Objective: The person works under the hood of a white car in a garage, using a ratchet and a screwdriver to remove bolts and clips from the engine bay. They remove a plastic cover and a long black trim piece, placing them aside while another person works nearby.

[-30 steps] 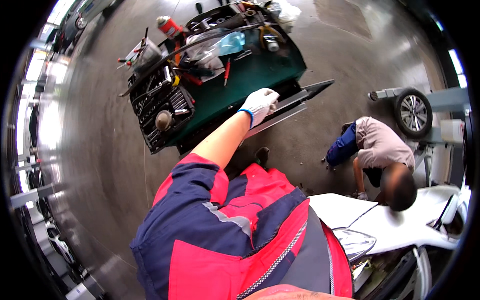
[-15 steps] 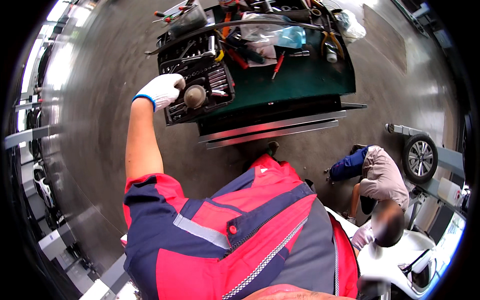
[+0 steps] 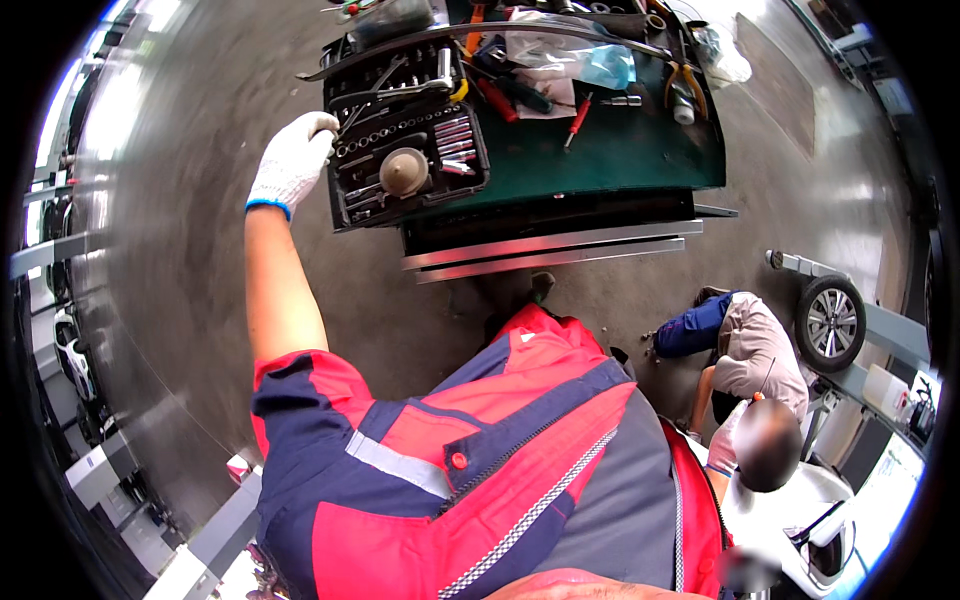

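Note:
My left hand [image 3: 294, 158], in a white glove with a blue cuff, is at the left edge of an open black socket set case [image 3: 478, 176]. Its fingers are curled together; whatever they may hold is hidden. In the case lie rows of chrome sockets [image 3: 455, 142], and a tan cone-shaped piece [image 3: 404, 172] rests on top. Dark-handled tools lie near my fingertips. At the lower right my right hand [image 3: 724, 442], gloved alike, is closed on what looks like a screwdriver [image 3: 759, 396], with an orange end and a thin shaft pointing up; a blurred patch partly covers this hand.
The green-topped tool cart [image 3: 620, 155] carries a red screwdriver [image 3: 578, 122], yellow-handled pliers [image 3: 690, 85], a plastic bag [image 3: 570, 55] and a long curved strip [image 3: 520, 42]. Its metal drawer edges [image 3: 560, 245] jut out. A person [image 3: 765, 340] crouches at the right near a wheel [image 3: 831, 322].
My left hand has drawn back left and up from over the sockets to the case's edge. My right hand has risen into clearer view with the screwdriver. The view has shifted slightly.

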Motion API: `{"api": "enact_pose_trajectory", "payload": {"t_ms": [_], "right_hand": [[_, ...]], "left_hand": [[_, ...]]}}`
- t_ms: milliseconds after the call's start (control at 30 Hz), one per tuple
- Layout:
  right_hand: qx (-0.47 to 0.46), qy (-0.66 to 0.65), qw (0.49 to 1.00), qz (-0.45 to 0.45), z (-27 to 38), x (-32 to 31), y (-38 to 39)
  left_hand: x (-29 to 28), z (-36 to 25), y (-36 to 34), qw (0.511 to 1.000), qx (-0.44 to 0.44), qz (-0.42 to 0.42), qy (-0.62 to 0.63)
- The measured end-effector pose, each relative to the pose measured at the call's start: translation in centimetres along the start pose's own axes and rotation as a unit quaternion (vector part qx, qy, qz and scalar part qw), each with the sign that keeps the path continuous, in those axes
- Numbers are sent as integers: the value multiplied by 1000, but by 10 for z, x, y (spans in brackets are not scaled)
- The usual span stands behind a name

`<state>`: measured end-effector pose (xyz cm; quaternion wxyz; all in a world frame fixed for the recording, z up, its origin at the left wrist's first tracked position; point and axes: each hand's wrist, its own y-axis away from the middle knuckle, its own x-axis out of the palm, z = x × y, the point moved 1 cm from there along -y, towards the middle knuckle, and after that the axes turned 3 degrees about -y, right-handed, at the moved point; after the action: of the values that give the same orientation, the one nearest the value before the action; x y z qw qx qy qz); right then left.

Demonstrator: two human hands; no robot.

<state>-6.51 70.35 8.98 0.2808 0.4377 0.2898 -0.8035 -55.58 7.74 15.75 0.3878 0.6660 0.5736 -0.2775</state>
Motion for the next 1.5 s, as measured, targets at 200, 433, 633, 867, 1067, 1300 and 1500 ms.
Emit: {"api": "enact_pose_trajectory", "payload": {"t_ms": [200, 433, 633, 867, 1067, 1300, 1500], "right_hand": [[56, -18, 998, -23, -30, -17, 44], [203, -48, 977, -42, -72, -32, 139], [245, -70, 967, -23, -128, -36, 187], [310, -222, 916, -124, -101, -68, 223], [171, -88, 950, -245, -74, -110, 229], [324, -157, 853, -379, -98, -135, 278], [346, -106, 829, -425, -98, -182, 263]], "left_hand": [[6, -17, -23, 978, -6, 196, -77], [19, -3, -32, 940, -146, 236, -197], [6, 7, -45, 920, -5, 56, -387], [60, -100, -4, 872, 335, -71, -349], [207, -248, 62, 913, 366, 141, -107], [367, -456, 334, 630, 680, 363, -91], [453, -541, 529, 375, 654, 650, -100]]}}
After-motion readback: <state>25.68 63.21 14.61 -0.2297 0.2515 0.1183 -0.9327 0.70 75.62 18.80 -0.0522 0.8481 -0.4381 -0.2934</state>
